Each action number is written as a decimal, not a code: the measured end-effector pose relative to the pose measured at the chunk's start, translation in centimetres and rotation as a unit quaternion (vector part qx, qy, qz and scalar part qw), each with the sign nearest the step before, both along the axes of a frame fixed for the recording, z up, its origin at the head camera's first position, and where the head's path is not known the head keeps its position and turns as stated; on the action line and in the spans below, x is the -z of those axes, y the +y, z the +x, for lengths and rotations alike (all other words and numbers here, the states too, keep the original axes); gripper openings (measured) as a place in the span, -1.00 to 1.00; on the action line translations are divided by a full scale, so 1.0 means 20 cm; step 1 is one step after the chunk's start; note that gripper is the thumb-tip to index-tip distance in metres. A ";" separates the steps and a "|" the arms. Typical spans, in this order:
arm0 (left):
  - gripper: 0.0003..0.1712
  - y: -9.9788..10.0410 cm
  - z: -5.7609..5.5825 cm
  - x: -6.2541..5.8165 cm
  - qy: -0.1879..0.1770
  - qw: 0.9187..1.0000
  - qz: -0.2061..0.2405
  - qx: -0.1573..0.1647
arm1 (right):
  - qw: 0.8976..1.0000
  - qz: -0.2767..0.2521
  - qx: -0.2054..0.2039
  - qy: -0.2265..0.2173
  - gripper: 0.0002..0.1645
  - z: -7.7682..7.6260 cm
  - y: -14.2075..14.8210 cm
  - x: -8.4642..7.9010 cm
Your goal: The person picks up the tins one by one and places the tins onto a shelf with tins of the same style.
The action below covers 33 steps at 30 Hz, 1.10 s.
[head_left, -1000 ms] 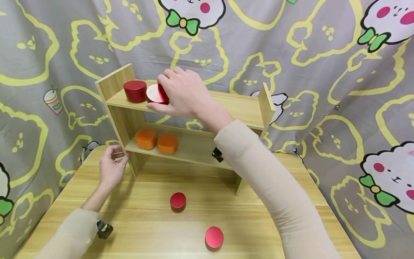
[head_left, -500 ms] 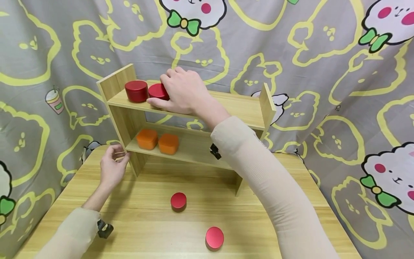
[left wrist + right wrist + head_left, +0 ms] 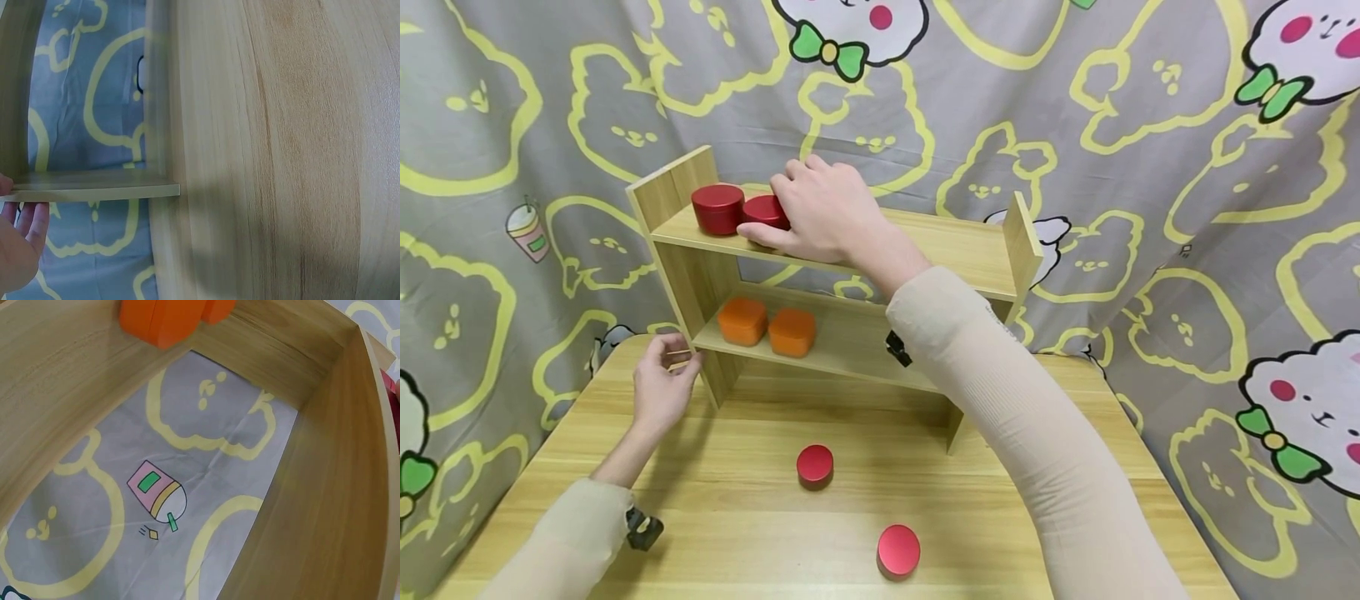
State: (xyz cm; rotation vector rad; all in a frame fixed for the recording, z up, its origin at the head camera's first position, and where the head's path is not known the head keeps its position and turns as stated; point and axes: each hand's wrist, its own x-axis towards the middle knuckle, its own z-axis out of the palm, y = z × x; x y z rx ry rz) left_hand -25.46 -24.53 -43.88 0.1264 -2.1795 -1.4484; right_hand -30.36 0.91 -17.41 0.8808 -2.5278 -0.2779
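Note:
On the top board of the wooden shelf, my right hand holds a round red tin, thumb at its front and the other fingers over its far side. The tin sits upright beside another red tin; my hand hides its right part. In the right wrist view only a sliver of red tin shows at the right edge. My left hand pinches the shelf's left side panel low down. In the left wrist view, the thumb and fingers of my left hand lie on opposite faces of that panel.
Two orange boxes stand on the lower board's left part. Nearer me on the wooden table lie two more red tins. A patterned curtain hangs close behind the shelf and at both sides.
A second ago the held tin's lid showed a bright white glare; now it looks evenly red, and the tin sits flat on the board. Both hands stay nearly in place.

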 end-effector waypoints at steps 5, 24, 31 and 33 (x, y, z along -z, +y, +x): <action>-0.62 0.00 -0.01 0.00 0.000 1.000 0.001 0.002 | 1.000 -0.004 0.002 -0.002 -0.11 -0.01 0.00 0.01; -0.64 0.00 0.01 0.00 0.003 1.000 -0.001 0.000 | 1.000 -0.024 -0.006 0.008 0.01 0.07 0.06 0.02; -0.62 0.00 0.01 -0.01 0.003 1.000 0.000 0.006 | 0.997 -0.026 -0.055 0.046 0.09 0.18 0.11 0.06; -0.62 0.00 0.01 -0.01 0.000 1.000 0.000 0.005 | 0.994 -0.035 -0.076 0.067 0.09 0.22 0.13 0.08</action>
